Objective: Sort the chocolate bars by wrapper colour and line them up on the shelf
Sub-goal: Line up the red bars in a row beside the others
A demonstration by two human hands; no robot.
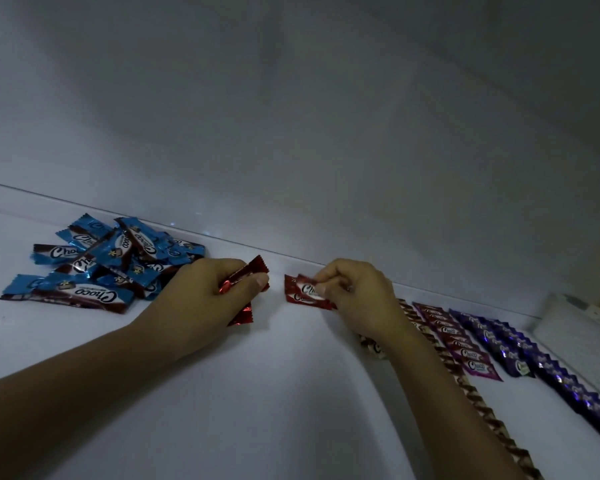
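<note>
Red bars (pixel 248 271) are being gripped by the left hand (pixel 205 296) as stock; the right hand (pixel 357 299) is pinching 2 bars (pixel 303 292), seemingly starting a row.

- The blue bars (pixel 94 268) lie in a loose heap at the back left of the white shelf (pixel 222 393). They overlap at all angles, and each shows white "Choco" lettering on a brown band.
- My left hand (pixel 201 299) grips a few shiny red bars (pixel 253 268), with crimped ends poking out above my thumb and below my palm.
- My right hand (pixel 357 299) pinches red bars with white labels (pixel 303 292) just to the right of those, low over the shelf.
- To the right, a brown-striped row (pixel 478 403), a magenta row (pixel 465 344) and purple rows (pixel 568 382) lie side by side. The bars in each overlap like tiles, running from back to front.
</note>
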